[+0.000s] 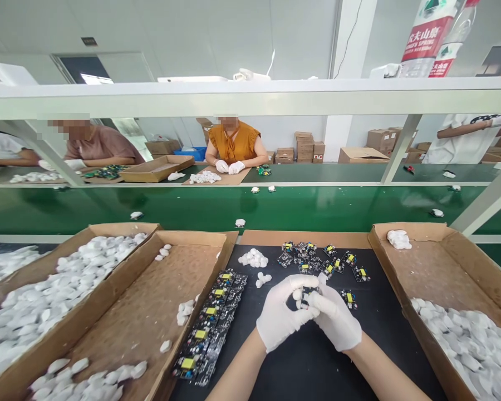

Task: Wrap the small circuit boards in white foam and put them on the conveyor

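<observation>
My left hand [280, 312], in a white glove, pinches a small circuit board [308, 293] from the left. On the other side my gloved right hand [336, 322] has its fingers closed on the same board. Fingers cover most of the board, and a whitish bit shows at the right fingertips. Just beyond my hands lie several loose circuit boards [304, 250] with yellow parts. Left of them sits a small heap of white lumps [254, 258], with a few more lumps [263, 279] nearer me. A joined panel of boards [211, 328] lies on the black mat [250, 367].
Cardboard trays with white lumps flank the mat: a left tray [121, 301], a fuller far-left tray [87, 227] and a right tray [426, 262]. A green conveyor [309, 209] carries several pieces. Overhead runs a white shelf [250, 100] with bottles. Co-workers sit opposite.
</observation>
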Available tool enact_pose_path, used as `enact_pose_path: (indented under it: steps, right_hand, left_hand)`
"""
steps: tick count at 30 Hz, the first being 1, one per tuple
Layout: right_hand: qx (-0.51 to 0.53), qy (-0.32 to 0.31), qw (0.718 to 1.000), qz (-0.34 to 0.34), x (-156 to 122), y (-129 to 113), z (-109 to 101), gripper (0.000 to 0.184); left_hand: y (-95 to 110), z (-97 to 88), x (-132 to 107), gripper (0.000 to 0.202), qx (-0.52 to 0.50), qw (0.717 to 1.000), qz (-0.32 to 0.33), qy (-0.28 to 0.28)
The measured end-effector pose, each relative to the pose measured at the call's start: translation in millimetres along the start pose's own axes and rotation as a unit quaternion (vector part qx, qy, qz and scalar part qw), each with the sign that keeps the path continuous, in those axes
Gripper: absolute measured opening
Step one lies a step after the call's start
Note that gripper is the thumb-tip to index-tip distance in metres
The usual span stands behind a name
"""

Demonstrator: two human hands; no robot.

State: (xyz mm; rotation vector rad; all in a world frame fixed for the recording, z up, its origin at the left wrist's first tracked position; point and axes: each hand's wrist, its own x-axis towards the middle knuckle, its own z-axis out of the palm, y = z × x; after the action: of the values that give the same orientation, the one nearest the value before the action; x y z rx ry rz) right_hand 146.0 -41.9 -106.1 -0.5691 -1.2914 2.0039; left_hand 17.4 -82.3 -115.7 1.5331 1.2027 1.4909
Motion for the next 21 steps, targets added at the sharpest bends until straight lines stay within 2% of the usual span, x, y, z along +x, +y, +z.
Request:
enact_pose_path:
  steps: [3, 6, 8, 10, 13, 16, 18, 21]
  right_hand:
    - [-0.003, 0.012, 1.0, 0.0, 1.2, 0.0, -1.3, 0.01]
    - [0.002, 0.008, 1.0, 0.013, 2.5, 0.2, -2.1, 0.01]
    - [0.005, -0.003, 1.0, 0.019, 2.7, -0.3, -2.3, 0.008]
    - [0.005, -0.006, 1.0, 0.007, 2.5, -0.1, -2.9, 0.014]
    - [-0.006, 0.008, 1.0, -0.025, 2.1, 3.2, -5.2, 0.034]
    - [0.004, 0.03, 0.999, -0.012, 2.4, 6.0, -7.5, 0.039]
    - [-0.031, 0.025, 0.999, -0.01, 2.6, 5.6, -8.8, 0.033]
    - [-0.155, 0.006, 0.987, -0.034, 2.6, 3.1, -11.4, 0.024]
  left_hand:
    - [1.8, 1.1, -0.8, 0.04, -0.009, 1.0, -0.021, -0.012]
    - [4.8, 3.6, -1.2, 0.048, -0.024, 0.998, -0.049, -0.021]
    - [6.3, 4.3, -0.8, 0.049, -0.032, 0.998, -0.043, -0.03]
    - [6.9, 4.1, -0.3, 0.043, -0.029, 0.999, -0.026, -0.033]
    - [6.5, 3.3, 0.2, 0.035, -0.011, 1.0, -0.007, -0.022]
    - [4.8, 3.6, 0.3, 0.035, 0.013, 1.0, 0.005, -0.015]
    - [3.2, 4.5, 0.4, 0.035, 0.046, 0.999, 0.013, -0.004]
    - [0.1, 5.6, 0.7, 0.032, 0.091, 0.995, 0.04, 0.018]
